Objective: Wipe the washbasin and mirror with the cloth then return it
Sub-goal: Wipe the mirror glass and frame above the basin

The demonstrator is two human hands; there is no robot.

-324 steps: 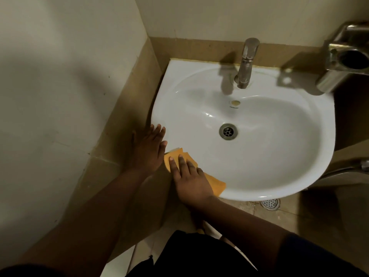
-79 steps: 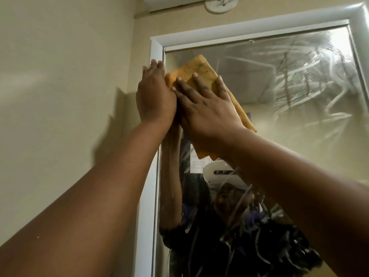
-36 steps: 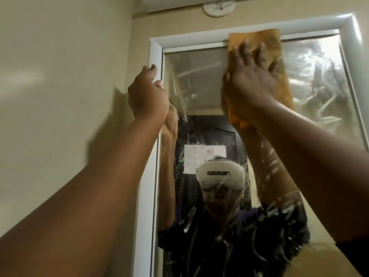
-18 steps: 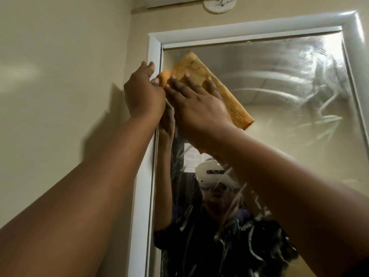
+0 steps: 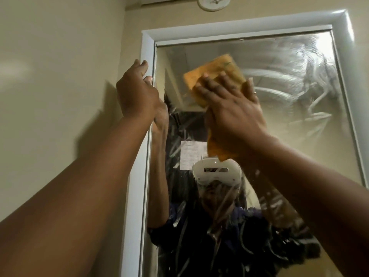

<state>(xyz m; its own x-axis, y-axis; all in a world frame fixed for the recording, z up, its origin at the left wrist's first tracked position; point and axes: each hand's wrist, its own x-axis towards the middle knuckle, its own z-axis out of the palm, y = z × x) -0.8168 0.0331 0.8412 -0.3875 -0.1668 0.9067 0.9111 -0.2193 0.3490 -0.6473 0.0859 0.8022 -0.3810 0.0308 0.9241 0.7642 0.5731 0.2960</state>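
Observation:
A white-framed mirror fills the wall ahead, its glass streaked with wet smears. My right hand lies flat on a folded orange cloth and presses it against the upper middle of the glass. The cloth's lower end hangs below my palm. My left hand holds the mirror's left frame edge near the top, fingers curled around it. The washbasin is out of view.
A beige wall runs along the left of the mirror. A round white fitting sits on the wall above the frame. The glass reflects a person with a white headset and a dark door behind.
My right hand has slid the cloth from the mirror's top left corner rightward and a little down. The left hand stays on the frame edge.

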